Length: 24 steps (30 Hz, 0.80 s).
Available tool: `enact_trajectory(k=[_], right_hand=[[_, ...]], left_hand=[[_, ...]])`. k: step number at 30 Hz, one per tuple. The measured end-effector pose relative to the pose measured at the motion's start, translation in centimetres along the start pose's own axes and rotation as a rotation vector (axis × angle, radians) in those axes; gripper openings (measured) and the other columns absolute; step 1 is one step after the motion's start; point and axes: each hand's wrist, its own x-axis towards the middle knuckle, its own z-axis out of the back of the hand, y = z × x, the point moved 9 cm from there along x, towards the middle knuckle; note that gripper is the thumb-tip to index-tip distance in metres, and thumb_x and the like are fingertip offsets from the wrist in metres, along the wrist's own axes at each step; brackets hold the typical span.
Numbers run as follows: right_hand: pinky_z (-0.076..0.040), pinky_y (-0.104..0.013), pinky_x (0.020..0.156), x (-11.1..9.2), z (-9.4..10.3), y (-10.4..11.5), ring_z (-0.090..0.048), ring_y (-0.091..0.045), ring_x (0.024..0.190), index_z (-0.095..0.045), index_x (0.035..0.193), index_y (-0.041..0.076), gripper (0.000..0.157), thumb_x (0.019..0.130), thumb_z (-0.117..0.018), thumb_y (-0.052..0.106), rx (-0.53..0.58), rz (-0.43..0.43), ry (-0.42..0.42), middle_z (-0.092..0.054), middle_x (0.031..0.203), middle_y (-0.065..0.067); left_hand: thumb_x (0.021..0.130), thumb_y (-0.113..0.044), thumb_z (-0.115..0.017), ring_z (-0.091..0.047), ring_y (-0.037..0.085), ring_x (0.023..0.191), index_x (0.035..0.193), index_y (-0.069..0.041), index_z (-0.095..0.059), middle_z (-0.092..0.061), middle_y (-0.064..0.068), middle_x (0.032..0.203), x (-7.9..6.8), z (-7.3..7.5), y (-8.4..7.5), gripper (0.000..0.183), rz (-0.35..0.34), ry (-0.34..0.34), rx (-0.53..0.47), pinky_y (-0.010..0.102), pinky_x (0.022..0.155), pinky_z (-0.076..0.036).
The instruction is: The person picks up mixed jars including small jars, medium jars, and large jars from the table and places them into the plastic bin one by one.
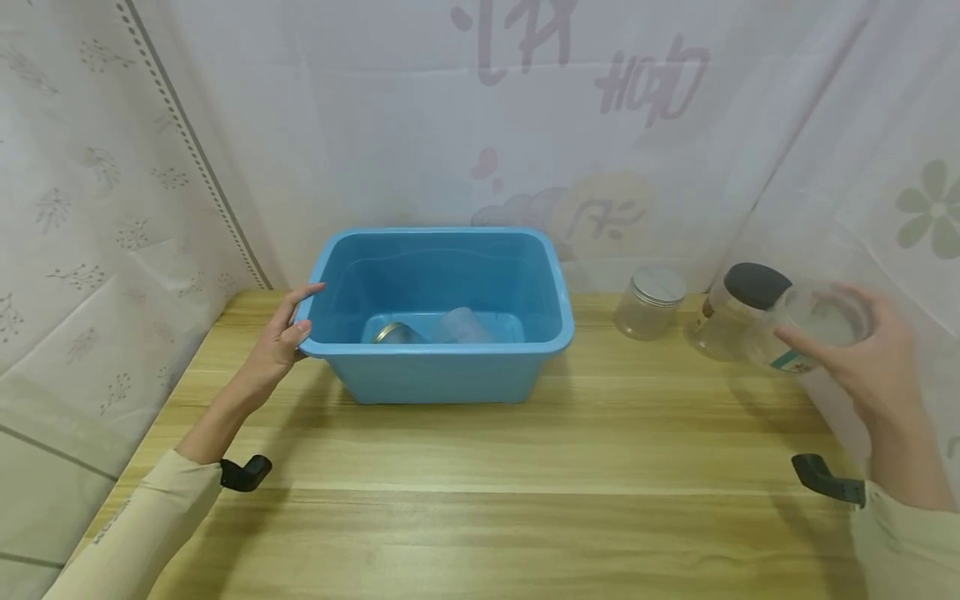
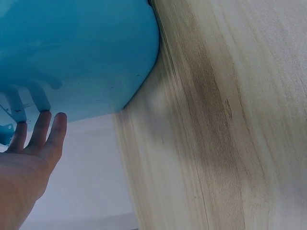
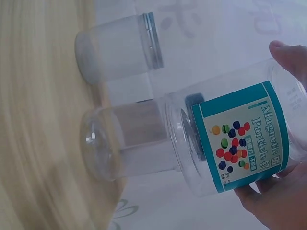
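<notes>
At the left end of the blue plastic tub [image 1: 435, 375], my left hand [image 1: 281, 333] grips the rim, its thumb on top. Several of its fingers [image 2: 56, 132] touch the tub's outer wall in the left wrist view. My right hand [image 1: 877, 350] holds a clear plastic jar [image 3: 240, 139] around its side, raised off the table at the far right. A teal-edged label with coloured dots reads "Magnetic Particle". Just left of that jar stands a clear jar with a black lid [image 1: 757, 286], partly hidden behind it in the right wrist view.
A clear jar with a silver lid [image 1: 649, 304] stands between the tub and the black-lidded jar. Inside the tub lie a jar with a gold-coloured rim [image 1: 397, 333] and a clear container [image 1: 462, 325]. White printed curtains [image 1: 375, 125] enclose the wooden table [image 1: 480, 467].
</notes>
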Motion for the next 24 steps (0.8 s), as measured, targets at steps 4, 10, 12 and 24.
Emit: enact_trajectory(k=[4,10,12,24], right_hand=[[-0.030,-0.009,0.095,0.1,0.0,0.8,-0.026,-0.012,0.139,-0.043,0.155,0.021,0.085,0.083,-0.085,0.007,0.006,0.018,0.001,-0.039,0.149,0.008],[-0.020,-0.027,0.112,0.6,-0.4,1.7,-0.023,-0.013,0.141,-0.048,0.152,0.022,0.081,0.082,-0.086,0.009,-0.011,0.052,0.006,-0.036,0.153,0.006],[-0.015,-0.032,0.115,0.7,-0.7,1.9,-0.023,-0.013,0.141,-0.049,0.152,0.021,0.081,0.081,-0.087,0.008,0.005,0.063,0.014,-0.037,0.153,0.005],[-0.013,-0.032,0.113,1.6,-2.2,3.8,-0.027,-0.013,0.139,-0.046,0.153,0.025,0.089,0.077,-0.089,0.004,0.039,0.114,0.042,-0.041,0.152,0.001]], left_hand=[[0.108,-0.023,-0.038,-0.046,0.035,0.121,0.158,-0.032,-0.033,-0.012,0.015,0.163,0.0,-0.1,0.0,0.051,-0.001,0.001,-0.007,0.026,0.085,-0.049],[0.108,-0.024,-0.038,-0.046,0.032,0.121,0.159,-0.031,-0.032,-0.012,0.014,0.163,0.2,-0.1,-0.1,0.051,-0.002,0.004,-0.007,0.026,0.086,-0.049],[0.108,-0.024,-0.038,-0.047,0.033,0.119,0.158,-0.031,-0.032,-0.014,0.015,0.162,0.1,-0.1,-0.1,0.051,-0.001,0.005,-0.009,0.026,0.085,-0.049],[0.108,-0.025,-0.038,-0.045,0.035,0.120,0.158,-0.031,-0.033,-0.013,0.013,0.162,0.0,-0.1,-0.1,0.051,-0.002,0.000,-0.008,0.026,0.085,-0.049]])
